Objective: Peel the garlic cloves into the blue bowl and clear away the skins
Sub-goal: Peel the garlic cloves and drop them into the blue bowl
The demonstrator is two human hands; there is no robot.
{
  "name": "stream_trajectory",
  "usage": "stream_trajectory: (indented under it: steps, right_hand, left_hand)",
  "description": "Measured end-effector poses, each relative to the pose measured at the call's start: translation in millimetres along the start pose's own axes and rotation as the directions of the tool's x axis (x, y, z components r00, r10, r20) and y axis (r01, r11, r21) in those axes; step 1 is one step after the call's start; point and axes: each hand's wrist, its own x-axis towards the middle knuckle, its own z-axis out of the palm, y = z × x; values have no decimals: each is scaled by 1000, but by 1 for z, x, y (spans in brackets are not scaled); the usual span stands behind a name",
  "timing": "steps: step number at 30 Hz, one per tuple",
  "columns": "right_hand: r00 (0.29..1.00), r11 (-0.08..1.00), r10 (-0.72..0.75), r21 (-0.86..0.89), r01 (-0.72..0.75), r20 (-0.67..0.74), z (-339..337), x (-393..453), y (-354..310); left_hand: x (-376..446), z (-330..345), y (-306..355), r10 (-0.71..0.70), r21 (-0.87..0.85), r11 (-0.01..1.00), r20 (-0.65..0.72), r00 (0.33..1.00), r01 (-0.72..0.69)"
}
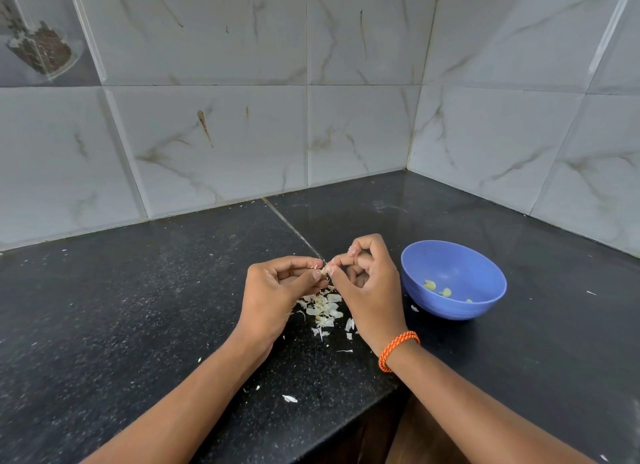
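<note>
Leftmost, the left hand (277, 290) pinches a garlic clove (325, 270) between curled thumb and fingers above a heap of skins (322, 307) on the black counter (138, 307). Beside it, the right hand (367, 287) pinches the same clove, fingers curled. Further right stands the blue bowl (485, 266), holding peeled cloves (437, 288).

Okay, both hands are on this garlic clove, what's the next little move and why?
Probably pull the last skin off the clove with the right hand while the left hand keeps its grip: skin still clings to it, and the peelings lie directly below to catch it. Then it goes in the blue bowl.
</note>
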Motion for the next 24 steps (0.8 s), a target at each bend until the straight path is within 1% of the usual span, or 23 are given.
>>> stream_trajectory:
  steps: [3,9,12,14,16,20,24]
  right_hand:
    - [1000,999,24,29,-24,-9,0,1,1]
    - [1000,999,16,52,-14,-25,0,1,0]
    - [996,998,32,59,-27,-81,-2,4,3]
    - [993,999,48,22,-46,-103,-7,7,7]
    - [997,999,40,-26,-42,-71,-9,8,9]
    - [998,997,-10,-81,15,68,-6,4,4]
    - [993,991,-42,-125,55,109,-5,6,8]
  left_hand:
    - [1,0,0,15,8,1000,-4,1000,-15]
    - [1,1,-1,47,42,998,-23,999,-46]
    - [3,-1,-2,45,46,998,-46,998,-43]
    - [4,-3,-3,32,34,999,-55,998,-30]
    - [4,-4,-3,24,36,999,-55,998,-22]
    - [3,-2,-4,37,90,995,-44,998,-33]
    - [3,-2,-3,41,93,995,-36,998,-38]
